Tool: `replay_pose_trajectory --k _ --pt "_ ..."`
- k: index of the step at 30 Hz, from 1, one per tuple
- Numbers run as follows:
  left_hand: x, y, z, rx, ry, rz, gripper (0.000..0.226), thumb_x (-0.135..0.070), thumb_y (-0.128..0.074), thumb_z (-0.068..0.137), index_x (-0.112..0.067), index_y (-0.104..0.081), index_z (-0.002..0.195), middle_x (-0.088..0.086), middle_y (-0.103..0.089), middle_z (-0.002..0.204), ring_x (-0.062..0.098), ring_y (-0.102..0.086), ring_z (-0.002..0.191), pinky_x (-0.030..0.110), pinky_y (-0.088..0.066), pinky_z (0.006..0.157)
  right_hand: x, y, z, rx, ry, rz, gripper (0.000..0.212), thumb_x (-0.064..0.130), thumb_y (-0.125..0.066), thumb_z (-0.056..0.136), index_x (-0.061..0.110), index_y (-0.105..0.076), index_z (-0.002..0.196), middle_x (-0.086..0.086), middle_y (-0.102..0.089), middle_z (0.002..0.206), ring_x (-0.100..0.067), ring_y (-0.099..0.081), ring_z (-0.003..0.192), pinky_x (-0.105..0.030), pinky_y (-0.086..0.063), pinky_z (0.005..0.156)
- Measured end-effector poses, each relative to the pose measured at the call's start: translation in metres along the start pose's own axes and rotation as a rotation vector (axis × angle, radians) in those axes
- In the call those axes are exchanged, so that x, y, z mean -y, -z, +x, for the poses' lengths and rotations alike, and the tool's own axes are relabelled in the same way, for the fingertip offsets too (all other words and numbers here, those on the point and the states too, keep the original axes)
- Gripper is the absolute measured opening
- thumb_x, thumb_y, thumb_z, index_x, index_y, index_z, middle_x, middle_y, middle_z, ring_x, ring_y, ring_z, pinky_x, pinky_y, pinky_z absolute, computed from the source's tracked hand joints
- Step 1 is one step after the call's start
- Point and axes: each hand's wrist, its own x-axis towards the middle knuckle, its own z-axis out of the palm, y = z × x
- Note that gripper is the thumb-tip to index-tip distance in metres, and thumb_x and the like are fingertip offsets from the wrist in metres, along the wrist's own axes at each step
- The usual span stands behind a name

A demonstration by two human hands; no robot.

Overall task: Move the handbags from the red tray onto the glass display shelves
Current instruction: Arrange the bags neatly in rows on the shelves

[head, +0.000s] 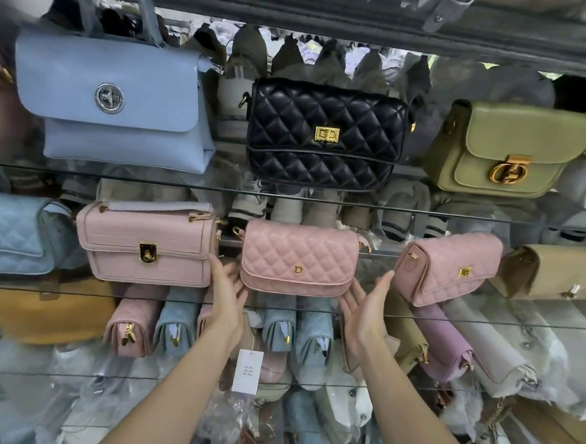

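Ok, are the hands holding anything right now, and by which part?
The pink quilted bag sits between both open hands: left hand touches its lower left end, right hand its lower right end. No fingers curl round it.

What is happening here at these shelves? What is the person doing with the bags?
A person stands at glass display shelves full of handbags. The left hand and the right hand are at the lower corners of a pink quilted handbag with straight fingers, apparently positioning it. The bag stands upright on the middle glass shelf, between a pink textured bag and another pink quilted bag. The red tray is not in view.
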Motion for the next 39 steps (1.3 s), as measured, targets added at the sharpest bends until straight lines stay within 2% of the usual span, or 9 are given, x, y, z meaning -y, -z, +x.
replay_pose_trajectory --k 4,8,12,17,23,25,28,31,39 --pt "0.007 -0.002 -0.004 -0.154 0.029 0.123 0.069 -0.063 -0.031 0.101 -0.013 -0.046 0.145 0.01 -0.052 0.146 0.028 -0.05 0.131 0.041 -0.04 0.109 -0.003 0.007 -0.014 -0.021 0.006 -0.021 0.076 0.069 -0.022 0.102 0.027 -0.009 0.164 -0.01 -0.042 0.16 -0.03 -0.041 0.146 -0.047 -0.031 0.122" --pt "0.01 -0.006 -0.019 -0.268 -0.014 0.17 0.027 -0.043 -0.044 0.102 -0.02 -0.049 0.116 0.008 -0.058 0.121 0.025 -0.053 0.113 0.043 -0.043 0.103 0.007 0.025 -0.02 -0.071 0.028 -0.022 0.064 0.059 -0.032 0.106 0.024 -0.026 0.159 -0.01 -0.053 0.146 -0.024 -0.055 0.124 -0.042 -0.044 0.104" --pt "0.017 -0.017 -0.044 -0.236 -0.082 0.229 0.023 -0.037 -0.049 0.098 -0.022 -0.052 0.114 0.0 -0.061 0.104 0.021 -0.056 0.099 0.045 -0.043 0.098 0.026 0.048 -0.021 -0.063 0.057 -0.045 0.033 0.042 -0.04 0.109 0.03 -0.04 0.139 -0.009 -0.062 0.137 -0.018 -0.063 0.115 -0.042 -0.048 0.103" --pt "0.033 -0.069 -0.075 -0.123 -0.221 0.197 0.017 -0.017 -0.043 0.101 -0.013 -0.058 0.109 0.001 -0.058 0.088 0.013 -0.055 0.074 0.027 -0.046 0.067 0.065 0.09 -0.016 -0.012 0.076 -0.05 0.038 0.038 -0.042 0.109 0.02 -0.044 0.142 -0.007 -0.066 0.126 -0.016 -0.066 0.108 -0.034 -0.052 0.085" --pt "0.085 -0.144 -0.12 -0.012 -0.181 0.148 0.025 -0.007 -0.043 0.101 -0.015 -0.054 0.08 0.003 -0.053 0.073 0.013 -0.046 0.061 0.015 -0.037 0.047 0.121 0.165 -0.008 0.026 0.057 -0.064 0.033 0.035 -0.042 0.108 0.02 -0.05 0.136 -0.005 -0.067 0.125 -0.013 -0.067 0.106 -0.032 -0.051 0.084" --pt "0.097 -0.161 -0.13 0.0 -0.167 0.142 0.025 -0.006 -0.044 0.1 -0.014 -0.057 0.081 0.003 -0.054 0.072 0.013 -0.047 0.06 0.011 -0.038 0.043 0.137 0.188 -0.004 0.039 0.035 -0.079 0.03 0.036 -0.042 0.108 0.021 -0.052 0.132 -0.004 -0.067 0.125 -0.011 -0.067 0.102 -0.032 -0.049 0.082" --pt "0.109 -0.18 -0.139 0.038 -0.099 0.131 0.024 -0.01 -0.045 0.101 -0.014 -0.061 0.085 0.003 -0.056 0.073 0.013 -0.049 0.06 0.015 -0.041 0.048 0.151 0.213 0.003 0.04 0.021 -0.085 0.032 0.037 -0.043 0.107 0.018 -0.055 0.13 -0.005 -0.069 0.121 -0.012 -0.066 0.106 -0.031 -0.049 0.081" --pt "0.117 -0.192 -0.142 0.082 -0.056 0.183 0.021 -0.017 -0.047 0.103 -0.015 -0.063 0.089 0.003 -0.064 0.08 0.014 -0.058 0.068 0.023 -0.046 0.063 0.156 0.23 0.015 0.032 0.022 -0.111 0.033 0.035 -0.041 0.108 0.014 -0.057 0.13 -0.009 -0.069 0.122 -0.015 -0.066 0.109 -0.034 -0.051 0.093" --pt "0.125 -0.216 -0.119 0.167 -0.027 0.242 0.031 -0.038 -0.043 0.105 -0.018 -0.06 0.122 0.001 -0.063 0.12 0.018 -0.059 0.112 0.037 -0.042 0.106 0.16 0.236 0.042 0.051 -0.018 -0.174 0.03 0.038 -0.039 0.109 0.022 -0.062 0.121 -0.006 -0.064 0.135 -0.018 -0.058 0.126 -0.041 -0.045 0.103"
